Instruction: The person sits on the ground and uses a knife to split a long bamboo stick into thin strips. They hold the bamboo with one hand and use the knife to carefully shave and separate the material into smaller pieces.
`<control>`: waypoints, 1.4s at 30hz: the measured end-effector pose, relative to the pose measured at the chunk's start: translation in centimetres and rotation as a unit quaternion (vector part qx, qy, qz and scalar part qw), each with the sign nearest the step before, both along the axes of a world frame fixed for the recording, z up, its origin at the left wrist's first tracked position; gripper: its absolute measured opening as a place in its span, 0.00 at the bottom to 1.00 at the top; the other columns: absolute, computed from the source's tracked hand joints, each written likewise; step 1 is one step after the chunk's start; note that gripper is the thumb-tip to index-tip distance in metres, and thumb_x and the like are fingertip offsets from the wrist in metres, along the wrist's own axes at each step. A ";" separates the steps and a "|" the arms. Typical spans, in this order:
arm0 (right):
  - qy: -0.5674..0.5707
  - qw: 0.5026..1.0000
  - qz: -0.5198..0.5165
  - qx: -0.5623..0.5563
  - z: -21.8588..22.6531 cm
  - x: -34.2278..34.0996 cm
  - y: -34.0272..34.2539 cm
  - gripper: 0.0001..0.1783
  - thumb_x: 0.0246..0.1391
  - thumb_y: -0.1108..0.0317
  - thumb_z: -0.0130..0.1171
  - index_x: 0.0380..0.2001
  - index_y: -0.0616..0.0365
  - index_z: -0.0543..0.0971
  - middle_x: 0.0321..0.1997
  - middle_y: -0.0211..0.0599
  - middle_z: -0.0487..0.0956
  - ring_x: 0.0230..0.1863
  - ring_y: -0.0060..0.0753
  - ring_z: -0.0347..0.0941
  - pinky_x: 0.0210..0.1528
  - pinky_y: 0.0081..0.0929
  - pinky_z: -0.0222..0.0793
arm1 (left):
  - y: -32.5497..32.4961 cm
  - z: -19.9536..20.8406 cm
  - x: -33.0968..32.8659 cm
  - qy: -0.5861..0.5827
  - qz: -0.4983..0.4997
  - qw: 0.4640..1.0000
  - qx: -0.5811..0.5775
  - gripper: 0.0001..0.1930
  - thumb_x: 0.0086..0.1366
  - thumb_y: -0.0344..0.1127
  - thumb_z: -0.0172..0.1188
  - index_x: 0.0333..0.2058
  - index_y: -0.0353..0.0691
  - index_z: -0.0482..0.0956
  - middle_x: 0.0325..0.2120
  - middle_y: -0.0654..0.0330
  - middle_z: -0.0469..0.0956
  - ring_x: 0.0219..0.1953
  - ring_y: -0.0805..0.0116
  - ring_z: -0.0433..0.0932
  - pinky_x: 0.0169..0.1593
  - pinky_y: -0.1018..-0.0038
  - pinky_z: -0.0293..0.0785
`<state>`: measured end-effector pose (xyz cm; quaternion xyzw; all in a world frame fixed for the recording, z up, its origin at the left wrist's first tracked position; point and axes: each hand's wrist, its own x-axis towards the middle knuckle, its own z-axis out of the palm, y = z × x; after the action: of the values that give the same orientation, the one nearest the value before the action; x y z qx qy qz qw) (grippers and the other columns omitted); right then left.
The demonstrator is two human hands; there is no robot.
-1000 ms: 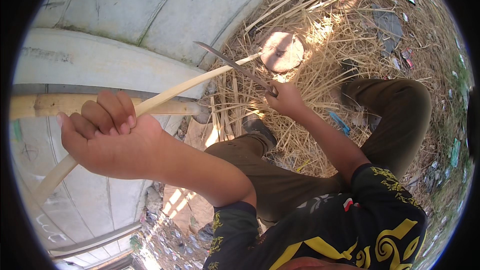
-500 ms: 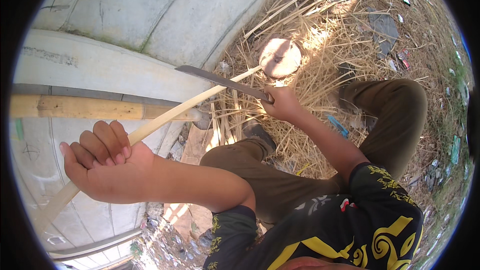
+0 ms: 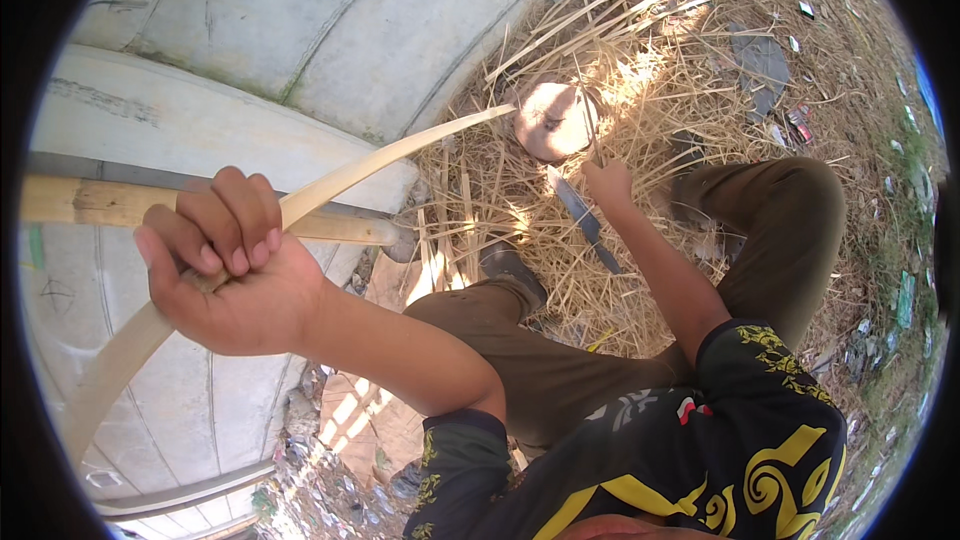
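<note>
My left hand (image 3: 225,265) is raised at the left, its fingers closed around a long pale bamboo strip (image 3: 385,155). The strip curves from the lower left, and its far end reaches the left edge of a round wooden chopping block (image 3: 545,132). My right hand (image 3: 610,185) is closed just below the block, on a machete. A thin dark shape rises from the fist past the block's right side and looks like the blade seen edge-on. Beside that fist is a grey, blade-like piece (image 3: 580,220); whether it touches the hand I cannot tell.
Straw and shavings (image 3: 560,310) cover the ground, with split strips (image 3: 590,15) behind the block. A thick bamboo pole (image 3: 130,205) runs beneath the held strip along a grey wall (image 3: 280,20). My legs (image 3: 780,230) flank the work area. Litter lies at the right.
My right hand has moved right, and the machete no longer crosses over the strip. My left hand has moved slightly up and right. The grey blade-like piece now shows.
</note>
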<state>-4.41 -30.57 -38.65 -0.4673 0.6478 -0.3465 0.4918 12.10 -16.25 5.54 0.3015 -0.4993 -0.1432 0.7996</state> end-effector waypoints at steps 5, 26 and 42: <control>-0.038 0.998 -0.019 0.053 2.3 0.5 1.0 0.21 0.47 0.58 0.62 0.19 0.70 0.76 0.16 0.43 0.75 0.19 0.38 0.73 0.26 0.40 0.67 | -6.3 -5.6 0.5 -0.040 -0.091 0.992 0.076 0.21 0.69 0.42 0.49 0.19 0.49 0.52 0.13 0.69 0.49 0.17 0.77 0.45 0.22 0.76 0.43; 0.123 0.970 0.200 0.065 -2.6 0.4 3.0 0.25 0.50 0.51 0.64 0.26 0.69 0.81 0.21 0.48 0.80 0.25 0.47 0.80 0.32 0.39 0.74 | -11.2 -11.0 -1.5 -0.126 -0.126 0.958 0.226 0.29 0.67 0.27 0.60 0.14 0.49 0.51 0.10 0.73 0.48 0.13 0.82 0.44 0.20 0.74 0.38; -0.131 0.987 0.068 -0.067 11.6 2.1 0.9 0.18 0.52 0.61 0.63 0.14 0.59 0.72 0.12 0.23 0.67 0.16 0.15 0.60 0.20 0.27 0.55 | -11.3 -9.3 -1.4 -0.105 0.160 0.979 0.075 0.47 0.56 0.86 0.33 0.29 0.37 0.66 0.17 0.54 0.70 0.14 0.63 0.69 0.22 0.71 0.74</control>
<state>-2.31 -29.71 -27.05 -0.4922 0.5200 -0.4132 0.5626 10.70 -27.59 -3.77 0.4498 -0.5135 -0.0178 0.7306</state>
